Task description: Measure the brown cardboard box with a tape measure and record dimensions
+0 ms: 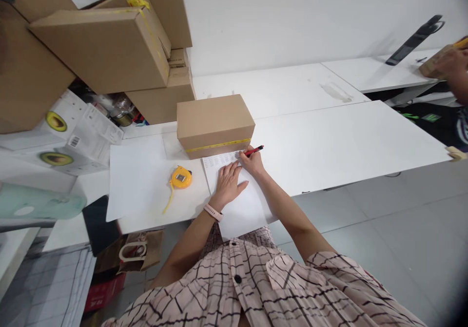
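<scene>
A red and black pen [255, 150] is gripped in my right hand [253, 161], its writing end at the top of a white sheet of paper [239, 212]. Small rows of writing run along the sheet's upper edge. My left hand [229, 183] lies flat on the same sheet with its fingers stretched out. Just beyond the paper stands a closed brown cardboard box [215, 117] with a yellow strip along its lower front. To the left, a yellow tape measure [181, 177] rests on the table with a short length of its blade out.
Another white sheet [133, 181] lies at the left. Large cardboard boxes [106, 49] are stacked behind it, beside white boxes with avocado pictures [58, 159]. A dark bottle [413, 39] stands far right, near another person's hand [453, 64]. The white table's front edge [343, 184] runs rightward.
</scene>
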Demonstrator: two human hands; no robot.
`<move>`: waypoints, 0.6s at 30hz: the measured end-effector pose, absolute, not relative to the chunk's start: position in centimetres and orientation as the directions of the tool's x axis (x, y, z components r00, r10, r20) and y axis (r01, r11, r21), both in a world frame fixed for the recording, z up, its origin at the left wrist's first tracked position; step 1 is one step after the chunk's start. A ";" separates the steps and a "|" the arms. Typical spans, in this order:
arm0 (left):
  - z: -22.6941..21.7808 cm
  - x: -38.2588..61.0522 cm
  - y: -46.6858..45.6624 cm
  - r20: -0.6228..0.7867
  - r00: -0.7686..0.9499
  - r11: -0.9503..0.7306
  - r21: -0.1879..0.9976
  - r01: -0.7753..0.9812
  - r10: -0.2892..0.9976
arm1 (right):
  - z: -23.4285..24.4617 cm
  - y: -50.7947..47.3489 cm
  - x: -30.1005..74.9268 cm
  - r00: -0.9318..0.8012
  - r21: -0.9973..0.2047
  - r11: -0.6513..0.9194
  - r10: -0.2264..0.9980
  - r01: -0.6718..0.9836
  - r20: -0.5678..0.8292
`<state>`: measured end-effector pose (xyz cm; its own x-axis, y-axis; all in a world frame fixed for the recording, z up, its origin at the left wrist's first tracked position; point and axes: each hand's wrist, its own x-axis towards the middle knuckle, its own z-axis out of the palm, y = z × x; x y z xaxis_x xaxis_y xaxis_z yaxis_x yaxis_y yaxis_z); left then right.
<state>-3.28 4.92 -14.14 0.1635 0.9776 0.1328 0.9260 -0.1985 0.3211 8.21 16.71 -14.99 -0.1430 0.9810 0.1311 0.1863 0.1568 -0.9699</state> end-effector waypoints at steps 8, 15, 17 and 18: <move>-14.0 -3.3 4.9 0.141 0.168 -0.205 0.319 0.925 0.976 | -15.2 16.9 8.2 -0.132 -0.966 0.174 0.980 0.193 0.150; -14.1 -3.3 4.9 0.129 0.165 -0.198 0.316 0.928 0.978 | -15.5 17.0 8.2 -0.122 -0.967 0.160 0.983 0.198 0.138; -14.1 -3.3 4.9 0.131 0.167 -0.201 0.319 0.926 0.977 | -15.5 17.0 8.2 -0.115 -0.968 0.162 0.983 0.190 0.142; -14.1 -3.3 4.9 0.132 0.168 -0.202 0.321 0.925 0.977 | -15.5 17.0 8.2 -0.113 -0.968 0.164 0.983 0.188 0.144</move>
<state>-3.33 4.87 -14.06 0.1678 0.9769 0.1319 0.9253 -0.2023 0.3207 8.22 16.99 -15.49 -0.1132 0.9830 0.1444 0.1883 0.1639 -0.9683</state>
